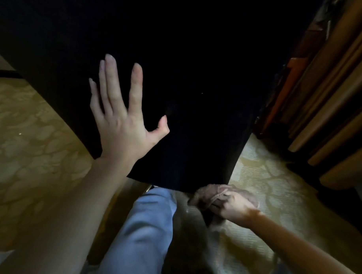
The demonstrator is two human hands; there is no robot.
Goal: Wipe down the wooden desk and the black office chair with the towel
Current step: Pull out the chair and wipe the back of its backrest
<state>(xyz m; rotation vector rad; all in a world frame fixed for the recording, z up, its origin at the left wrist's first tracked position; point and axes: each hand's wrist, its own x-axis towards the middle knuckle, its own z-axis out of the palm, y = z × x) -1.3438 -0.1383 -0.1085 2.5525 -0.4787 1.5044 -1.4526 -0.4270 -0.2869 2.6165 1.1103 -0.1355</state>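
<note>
The black office chair (184, 75) fills the upper middle of the head view, seen from behind its backrest. My left hand (122, 114) lies flat against the backrest with fingers straight and spread. Below the backrest's lower edge, my right hand (231, 206) grips a bunched pinkish towel (211, 194), which touches the bottom edge of the chair. The wooden desk (334, 94) runs along the right side, showing its moulded edge. The chair's seat and base are hidden.
A patterned beige carpet (28, 142) covers the floor on both sides of the chair. My leg in light blue trousers (142, 230) is bent at the bottom centre. Dark shadow lies under the desk at the right.
</note>
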